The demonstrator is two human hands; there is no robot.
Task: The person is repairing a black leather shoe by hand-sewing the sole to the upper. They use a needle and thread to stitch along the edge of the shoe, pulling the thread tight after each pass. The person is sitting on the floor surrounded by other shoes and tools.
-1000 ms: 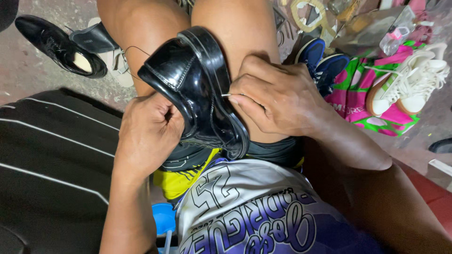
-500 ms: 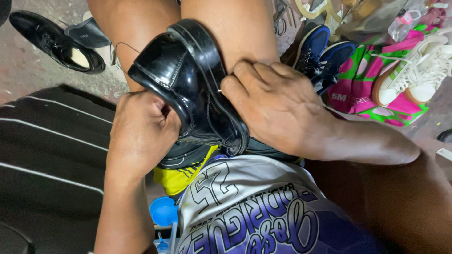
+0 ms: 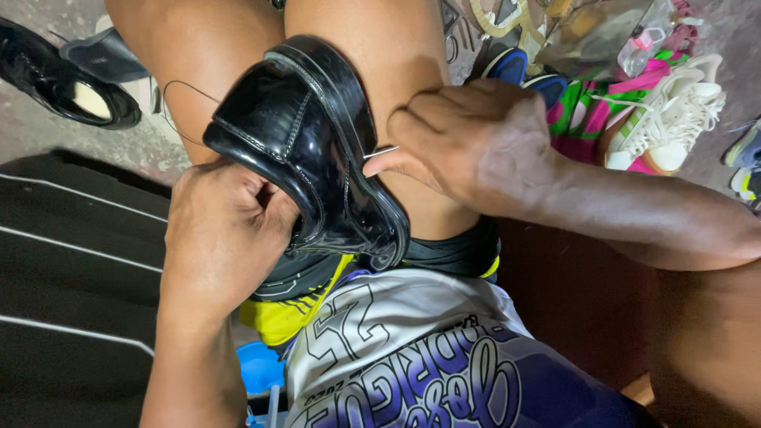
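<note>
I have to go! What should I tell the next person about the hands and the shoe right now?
Left hand: fingers tucked inside the black shiny shoe, holding it against the knees.
Right hand: pinching a thin metal needle at the shoe's sole edge.
A thin thread loops out from the shoe's toe side.
Done: the needle is pushed into the sole edge; how far the stitching runs cannot be seen.
Left: judging by the needle in place, the stitching is not finished.
Nearby: a second black shoe on the ground, white sneakers to the right.
</note>
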